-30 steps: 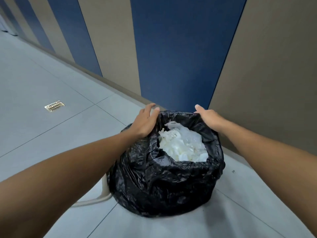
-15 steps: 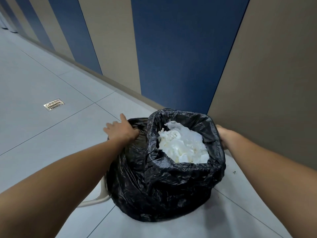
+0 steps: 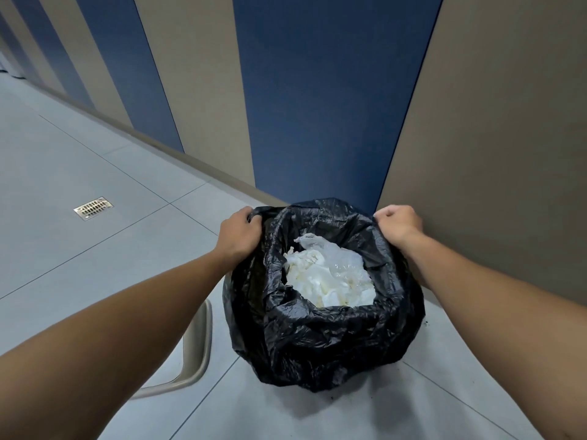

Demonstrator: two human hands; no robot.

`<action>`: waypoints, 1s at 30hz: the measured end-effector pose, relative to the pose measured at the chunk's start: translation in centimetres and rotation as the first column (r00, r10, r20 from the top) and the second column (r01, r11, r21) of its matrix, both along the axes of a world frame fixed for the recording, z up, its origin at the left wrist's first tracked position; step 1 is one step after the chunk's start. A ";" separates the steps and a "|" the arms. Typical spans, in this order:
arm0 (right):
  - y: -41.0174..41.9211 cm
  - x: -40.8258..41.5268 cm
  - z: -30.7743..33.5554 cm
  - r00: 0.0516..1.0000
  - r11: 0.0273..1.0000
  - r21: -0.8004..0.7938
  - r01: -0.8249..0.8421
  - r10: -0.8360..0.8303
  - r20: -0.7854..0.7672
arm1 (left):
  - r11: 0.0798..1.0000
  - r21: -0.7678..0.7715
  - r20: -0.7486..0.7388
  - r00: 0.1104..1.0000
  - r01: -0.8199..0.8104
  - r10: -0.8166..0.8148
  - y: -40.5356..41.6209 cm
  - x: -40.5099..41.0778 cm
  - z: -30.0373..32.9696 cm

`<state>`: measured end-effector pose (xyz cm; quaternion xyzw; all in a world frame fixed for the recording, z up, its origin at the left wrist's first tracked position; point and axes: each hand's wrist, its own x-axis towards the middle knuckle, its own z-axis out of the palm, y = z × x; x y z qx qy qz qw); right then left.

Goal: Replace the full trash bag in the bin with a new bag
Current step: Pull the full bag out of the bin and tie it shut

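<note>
A black trash bag (image 3: 320,338) drapes over a bin on the tiled floor, close to the wall; the bin itself is hidden under the plastic. White crumpled paper and clear plastic waste (image 3: 330,277) fill the bag's mouth. My left hand (image 3: 239,235) grips the bag's rim at its left far side, fingers curled into the plastic. My right hand (image 3: 398,222) grips the rim at the right far side in a fist. The rim is pulled up between both hands.
A beige curved frame (image 3: 198,347) lies on the floor left of the bag. A metal floor drain (image 3: 93,208) sits further left. The blue and beige panelled wall (image 3: 317,106) stands right behind the bag.
Both hands moved from low on the bag's sides up to the rim and closed on it. The rim now stands raised and gathered.
</note>
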<state>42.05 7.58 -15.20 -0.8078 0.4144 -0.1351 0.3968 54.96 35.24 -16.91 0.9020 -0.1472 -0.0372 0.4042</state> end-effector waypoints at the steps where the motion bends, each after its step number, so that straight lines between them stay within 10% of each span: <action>1: 0.1 0.0 0.7 0.999 0.999 -0.046 0.008 -0.006 0.037 | 0.999 -0.038 0.040 0.999 0.017 -0.015 -0.2 -0.2 0.6; 8: 0.4 1.0 5.4 0.946 0.935 -0.171 -0.311 0.321 0.034 | 0.948 -0.212 0.356 0.922 0.236 -0.150 -2.6 -3.3 5.7; 12: 0.0 0.9 6.2 0.959 0.947 0.164 -0.274 0.256 0.126 | 0.895 -0.189 0.449 0.846 0.404 -0.287 -3.4 -5.2 8.0; 17: -0.8 -1.0 5.1 0.968 0.935 0.289 -0.207 0.239 -0.077 | 0.775 0.065 0.270 0.736 0.629 -0.621 -2.2 -6.2 6.8; 30: -1.1 -0.7 4.2 0.830 0.858 -0.031 -0.514 0.487 -0.274 | 0.770 0.358 0.239 0.745 0.528 -0.622 -2.7 -5.2 3.7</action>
